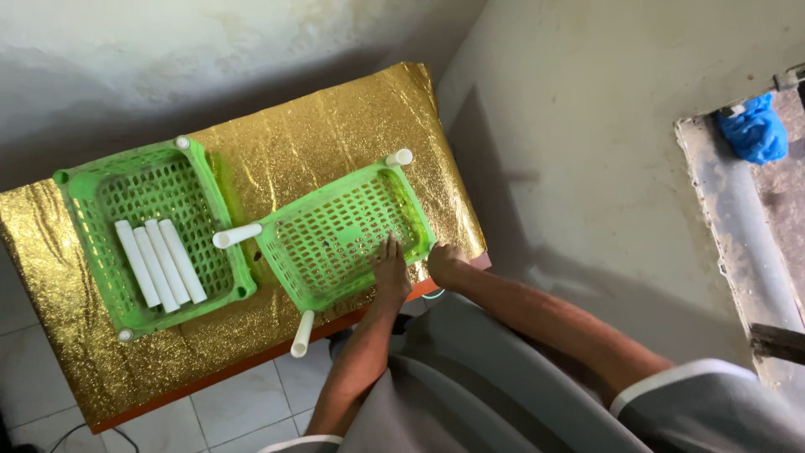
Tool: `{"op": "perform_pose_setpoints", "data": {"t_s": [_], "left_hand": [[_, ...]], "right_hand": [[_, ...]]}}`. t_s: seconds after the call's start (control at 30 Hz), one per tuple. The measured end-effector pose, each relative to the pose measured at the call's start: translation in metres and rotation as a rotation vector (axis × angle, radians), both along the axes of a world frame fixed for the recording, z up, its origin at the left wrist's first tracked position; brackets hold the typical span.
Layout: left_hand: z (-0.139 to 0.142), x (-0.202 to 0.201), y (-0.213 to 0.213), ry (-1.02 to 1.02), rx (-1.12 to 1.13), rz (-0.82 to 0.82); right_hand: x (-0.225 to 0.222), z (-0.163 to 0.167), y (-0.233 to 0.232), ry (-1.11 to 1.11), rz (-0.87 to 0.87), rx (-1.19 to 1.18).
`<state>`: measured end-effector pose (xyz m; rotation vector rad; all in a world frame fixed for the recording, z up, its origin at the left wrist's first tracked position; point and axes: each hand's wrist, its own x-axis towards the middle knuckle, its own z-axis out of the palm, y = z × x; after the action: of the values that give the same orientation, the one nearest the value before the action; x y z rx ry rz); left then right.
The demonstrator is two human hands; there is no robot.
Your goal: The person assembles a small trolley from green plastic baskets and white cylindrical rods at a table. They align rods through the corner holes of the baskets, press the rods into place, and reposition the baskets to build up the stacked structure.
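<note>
A green plastic basket (340, 236) with a perforated floor lies tilted at the front right corner of a table (335, 138) covered in crinkled gold foil. White tubes are fitted at its corners: one (237, 236) points left toward the second basket, one (303, 333) sticks out past the table's front edge, and one (399, 157) stands at its far corner. The left hand (391, 273) lies flat inside this basket, palm down with fingers spread on the mesh near its front right side. The right hand (444, 262) is just outside the basket's right corner, curled against the rim; what it grips there cannot be told, because the corner hides the fingers. Well to the left, near the table's left edge, sits a second green basket (151, 235), lying flat, with small white caps at its corners. Four loose white tubes (159, 262) lie side by side in it, touching each other. Beneath the table is a pale tiled floor (226, 407), and a blue bag (757, 127) lies far right by a ledge.
</note>
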<state>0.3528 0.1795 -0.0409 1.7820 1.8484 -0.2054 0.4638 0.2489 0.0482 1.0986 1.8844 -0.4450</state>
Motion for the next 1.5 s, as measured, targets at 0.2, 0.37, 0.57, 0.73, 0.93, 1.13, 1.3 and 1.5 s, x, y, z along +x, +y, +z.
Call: {"op": "perform_pose_setpoints", "data": {"t_s": [0.2, 0.37, 0.57, 0.73, 0.93, 1.13, 1.3, 1.5], "left_hand": [[0.003, -0.004, -0.003, -0.011, -0.007, 0.022], [-0.002, -0.003, -0.011, -0.049, 0.108, 0.058], [-0.006, -0.002, -0.009, -0.062, 0.177, 0.081], [0.002, -0.001, -0.007, -0.015, 0.249, 0.111], [0.019, -0.007, 0.001, -0.059, -0.097, 0.033], [0.016, -0.020, 0.006, -0.027, -0.120, -0.089], [0.017, -0.030, 0.016, -0.257, -0.027, 0.080], [0.037, -0.033, -0.002, -0.849, -0.029, 0.612]], "right_hand": [[0.011, 0.002, 0.006, 0.094, -0.033, -0.048], [0.026, 0.005, 0.042, 0.266, -0.924, -0.626], [0.027, 0.016, 0.038, 0.274, -0.871, -0.579], [0.010, 0.018, 0.029, 0.096, 0.104, -0.076], [-0.001, 0.041, 0.028, 0.339, -0.375, -0.025], [0.014, 0.053, -0.012, 0.822, -0.818, 0.111], [0.015, 0.009, -0.047, 1.092, -1.180, 0.125], [-0.014, -0.007, -0.046, 1.171, -1.229, 0.270]]}}
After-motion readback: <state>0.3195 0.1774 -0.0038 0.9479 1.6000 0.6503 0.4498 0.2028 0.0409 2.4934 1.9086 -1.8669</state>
